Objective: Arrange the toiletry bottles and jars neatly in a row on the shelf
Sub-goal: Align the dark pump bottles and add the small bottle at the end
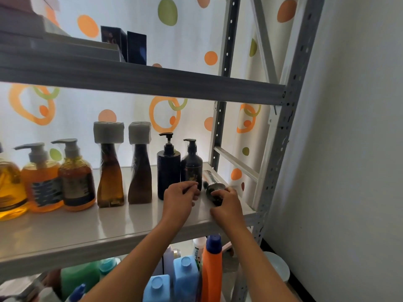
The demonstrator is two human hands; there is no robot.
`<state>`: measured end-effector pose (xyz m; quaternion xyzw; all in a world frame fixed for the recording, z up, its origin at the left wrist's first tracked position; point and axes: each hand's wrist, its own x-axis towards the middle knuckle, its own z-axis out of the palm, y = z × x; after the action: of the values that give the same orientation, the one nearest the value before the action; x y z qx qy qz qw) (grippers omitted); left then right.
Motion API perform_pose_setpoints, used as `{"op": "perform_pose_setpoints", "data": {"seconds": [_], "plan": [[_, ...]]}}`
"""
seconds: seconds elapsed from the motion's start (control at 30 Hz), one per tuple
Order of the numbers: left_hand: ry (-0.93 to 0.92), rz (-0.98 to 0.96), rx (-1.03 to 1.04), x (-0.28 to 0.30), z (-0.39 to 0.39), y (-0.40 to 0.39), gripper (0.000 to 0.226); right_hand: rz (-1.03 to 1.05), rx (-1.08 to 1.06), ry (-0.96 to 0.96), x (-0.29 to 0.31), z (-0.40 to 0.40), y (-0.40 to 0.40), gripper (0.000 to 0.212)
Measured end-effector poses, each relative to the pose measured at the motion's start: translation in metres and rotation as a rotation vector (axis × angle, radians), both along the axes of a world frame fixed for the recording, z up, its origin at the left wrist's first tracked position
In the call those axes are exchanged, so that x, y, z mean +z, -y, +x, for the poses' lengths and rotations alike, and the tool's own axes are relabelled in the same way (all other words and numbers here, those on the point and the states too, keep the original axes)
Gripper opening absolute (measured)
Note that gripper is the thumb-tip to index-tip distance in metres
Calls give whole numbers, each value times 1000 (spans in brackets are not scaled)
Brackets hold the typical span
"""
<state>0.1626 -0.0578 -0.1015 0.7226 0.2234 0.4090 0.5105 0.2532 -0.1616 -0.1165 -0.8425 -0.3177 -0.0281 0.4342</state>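
Three orange pump bottles (41, 177), two brown capped bottles (110, 171), two dark pump bottles (168, 168).

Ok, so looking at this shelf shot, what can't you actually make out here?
- Head view: whether the left hand holds anything; its curled fingers hide the palm.
- Silver tube lying on the shelf: its cap end is covered by the right hand.
- Bottle labels: too dark and blurred to read.
- Leftmost yellow bottle: cut off by the left edge.
- Lower shelf bottles: partly hidden by both arms.

Home storage corner (metal rack (283, 118), toiletry bottles (76, 175)).
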Motion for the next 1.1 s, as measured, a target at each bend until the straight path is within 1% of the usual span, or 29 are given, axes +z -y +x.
{"op": "perform_pose_setpoints", "data": {"seconds": [0.07, 0.17, 0.3, 0.4, 0.57, 0.63, 0.67, 0.7, 0.77, 0.8, 0.83, 0.87, 0.93, 1.03, 1.1], "plan": [[12, 18, -10, 3, -3, 1, 19, 22, -38, 28, -2, 0, 1, 34], [0, 38, -40, 4, -8, 3, 19, 77, -60, 45, -4, -4, 1, 33], [-35, 79, -96, 6, -14, 5, 18, 275, -118, 11, 5, -13, 4, 29], [-43, 105, -119, 10, -20, 9, 17, 371, -153, 13, 23, -15, 12, 30], [-37, 102, -173, 21, -28, 17, 15, 406, -146, 77, 63, -21, 28, 28], [-60, 152, -180, 25, -30, 19, 18, 398, -112, 97, 81, -27, 34, 28], [-77, 188, -176, 26, -30, 20, 26, 395, -96, 95, 90, -31, 37, 28], [-103, 204, -178, 26, -29, 20, 45, 394, -78, 89, 98, -36, 39, 28], [-146, 166, -229, 26, -29, 21, 89, 393, -29, 79, 113, -46, 43, 28], [-175, 149, -274, 26, -30, 23, 104, 396, -3, 78, 118, -50, 43, 27], [-207, 147, -320, 25, -32, 26, 113, 404, 20, 73, 122, -53, 42, 26], [-236, 152, -353, 23, -34, 27, 114, 418, 40, 60, 126, -55, 41, 24], [-258, 199, -334, 17, -41, 26, 104, 458, 71, 10, 129, -59, 38, 22], [-227, 210, -271, 13, -50, 21, 78, 499, 86, -44, 132, -62, 34, 24], [-191, 215, -250, 16, -55, 21, 71, 535, 97, -66, 134, -63, 33, 26]]}}
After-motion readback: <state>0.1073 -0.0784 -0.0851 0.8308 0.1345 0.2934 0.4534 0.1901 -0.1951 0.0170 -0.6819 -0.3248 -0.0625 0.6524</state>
